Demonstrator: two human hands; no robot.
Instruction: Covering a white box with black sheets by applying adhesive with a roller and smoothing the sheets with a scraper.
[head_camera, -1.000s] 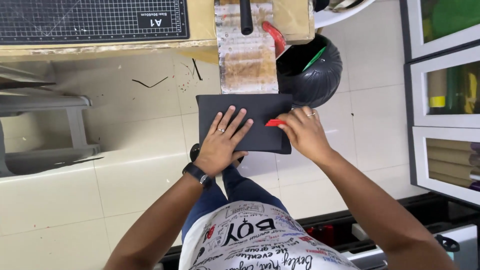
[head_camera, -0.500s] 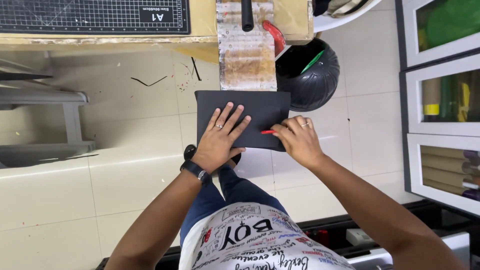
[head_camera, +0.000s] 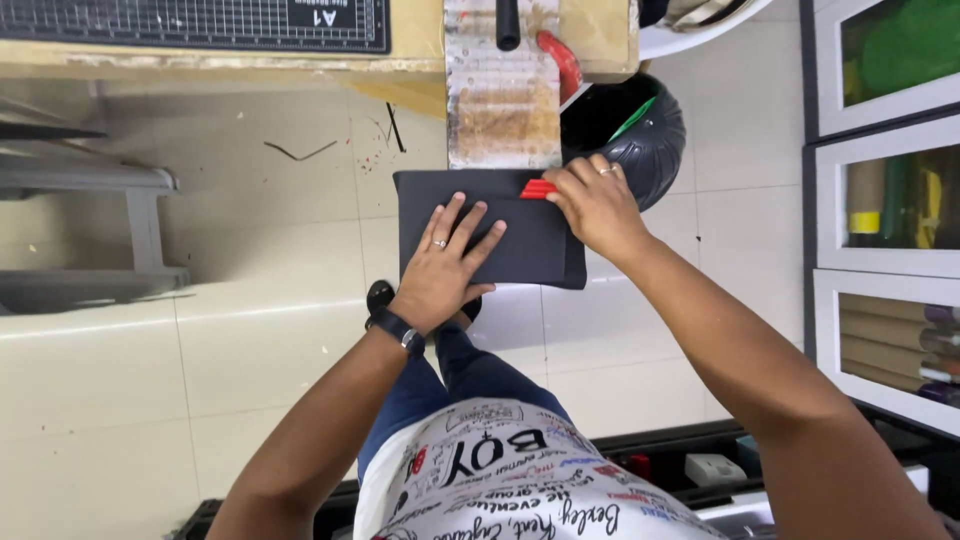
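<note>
A dark grey rectangular sheet (head_camera: 520, 250) rests across my lap, above the tiled floor. My left hand (head_camera: 445, 265) lies flat on its middle with the fingers spread, a ring on one finger and a black watch at the wrist. My right hand (head_camera: 595, 205) is at the sheet's far right corner, fingers closed on a small red flat tool (head_camera: 537, 188) that presses against the sheet's top edge.
A black bin with a liner (head_camera: 635, 135) stands just beyond my right hand. A worn wooden board (head_camera: 503, 105) hangs from the workbench, which carries a green cutting mat (head_camera: 200, 22). A grey stool frame (head_camera: 120, 215) is at the left, glass-fronted cabinets (head_camera: 890, 170) at the right.
My right hand has slid the red tool from the sheet's near right part up to its far edge. My left hand has stayed pressed on the sheet.
</note>
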